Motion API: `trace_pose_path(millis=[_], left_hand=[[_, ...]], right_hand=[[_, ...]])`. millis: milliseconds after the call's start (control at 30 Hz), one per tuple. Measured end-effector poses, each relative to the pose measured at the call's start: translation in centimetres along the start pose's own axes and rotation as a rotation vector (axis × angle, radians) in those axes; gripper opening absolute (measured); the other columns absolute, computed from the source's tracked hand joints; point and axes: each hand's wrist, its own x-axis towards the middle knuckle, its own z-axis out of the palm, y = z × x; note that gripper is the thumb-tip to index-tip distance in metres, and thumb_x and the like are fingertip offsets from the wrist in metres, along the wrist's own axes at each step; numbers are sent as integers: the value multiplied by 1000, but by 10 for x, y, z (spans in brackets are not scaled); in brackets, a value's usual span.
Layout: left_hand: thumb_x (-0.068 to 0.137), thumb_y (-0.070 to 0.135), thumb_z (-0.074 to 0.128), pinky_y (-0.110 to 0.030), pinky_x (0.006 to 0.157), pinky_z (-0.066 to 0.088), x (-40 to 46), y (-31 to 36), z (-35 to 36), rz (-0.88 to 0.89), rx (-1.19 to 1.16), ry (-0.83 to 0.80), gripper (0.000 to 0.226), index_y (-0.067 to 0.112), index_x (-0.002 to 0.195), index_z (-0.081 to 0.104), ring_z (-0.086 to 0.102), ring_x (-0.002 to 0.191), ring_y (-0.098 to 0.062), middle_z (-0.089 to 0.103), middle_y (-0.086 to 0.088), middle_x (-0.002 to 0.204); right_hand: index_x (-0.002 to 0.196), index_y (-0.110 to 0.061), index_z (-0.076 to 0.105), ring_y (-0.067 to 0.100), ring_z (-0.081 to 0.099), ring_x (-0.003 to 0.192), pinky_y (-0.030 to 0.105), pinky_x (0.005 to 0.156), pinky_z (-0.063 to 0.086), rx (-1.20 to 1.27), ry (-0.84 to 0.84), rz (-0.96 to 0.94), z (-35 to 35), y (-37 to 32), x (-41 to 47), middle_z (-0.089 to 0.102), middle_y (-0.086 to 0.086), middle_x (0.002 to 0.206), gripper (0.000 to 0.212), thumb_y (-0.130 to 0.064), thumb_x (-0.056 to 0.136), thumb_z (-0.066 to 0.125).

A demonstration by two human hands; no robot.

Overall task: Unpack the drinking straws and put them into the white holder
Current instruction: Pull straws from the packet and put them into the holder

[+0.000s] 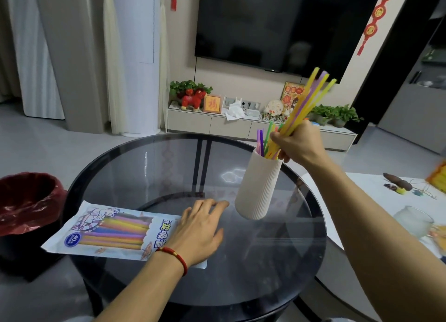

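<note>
A white ribbed holder (258, 186) stands on the round glass table (149, 167), right of centre, with several coloured straws sticking out of its mouth. My right hand (299, 143) is shut on a bundle of yellow and purple straws (311, 97), whose lower ends reach into the holder's mouth while the tops tilt up to the right. The straw package (111, 230) lies flat at the table's left, with coloured straws showing through it. My left hand (200, 227) rests palm down on the package's right end, fingers spread, reaching toward the holder's base.
A bin with a red liner (26, 201) stands left of the table. A white table (376, 201) with a frosted glass cup (412, 220) and small items adjoins on the right. A TV cabinet with plants and ornaments lies beyond.
</note>
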Motion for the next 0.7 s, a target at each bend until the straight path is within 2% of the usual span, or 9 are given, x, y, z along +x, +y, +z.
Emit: trace_pose_path(millis=[167,267,333,400,467,500,567,633,700], left_hand=[[94,35,47,-42,109,35,0,-1,-1,-10,-11,-2,57,31,147,25,33,134,-20,37,3,145],[95,35,47,-41,110,35,0,-1,-2,-9,-20,-2,57,30,147,25,32,135,-20,37,3,145],[95,34,47,-42,110,35,0,-1,-3,-7,-23,-6,58,30,148,25,32,135,-20,36,3,145],[95,34,47,-42,111,34,-1,-1,-3,-8,-26,-14,58,30,148,24,31,136,-20,36,3,145],[95,34,48,-42,111,34,-1,-1,-4,-10,-31,-16,59,30,149,24,32,136,-20,36,2,146],[95,33,48,-42,111,34,-1,-1,-4,-9,-33,-14,59,29,149,25,32,136,-20,36,2,146],[94,33,48,-42,110,34,-1,-2,-5,-5,-35,-6,59,29,149,26,32,135,-20,37,2,145],[94,34,48,-42,110,35,-2,-4,-6,-12,-33,-17,59,29,148,27,32,134,-20,38,2,144],[93,39,49,-42,110,34,-2,-7,-9,-25,-8,-48,61,30,149,26,31,134,-21,38,2,143]], right_hand=[[73,-5,74,1,58,29,12,32,42,6,51,23,2,-5,3,67,2,54,35,-35,90,78],[90,-3,74,-1,61,35,12,36,45,7,99,-30,-2,-8,2,67,1,61,37,-39,89,80],[108,-5,68,11,72,58,26,52,59,25,120,-42,-3,-10,2,72,10,80,46,-43,86,83],[119,-8,65,24,73,82,36,67,62,41,145,-11,-4,-10,5,73,13,102,56,-47,83,84],[126,-11,63,22,66,91,24,66,52,0,190,-43,-3,-8,5,69,8,107,58,-46,84,84],[130,-12,60,22,64,97,23,70,49,-23,211,-80,-2,-7,4,66,7,111,57,-43,87,82],[144,-13,52,27,59,118,36,93,51,-61,186,-180,2,-5,0,62,10,132,56,-35,96,73],[153,-14,46,29,45,143,48,117,38,-172,45,-269,9,-1,-5,49,11,157,52,-32,106,57],[155,-14,46,28,39,150,52,122,32,-273,-89,-279,13,4,-11,43,9,164,48,-35,111,43]])
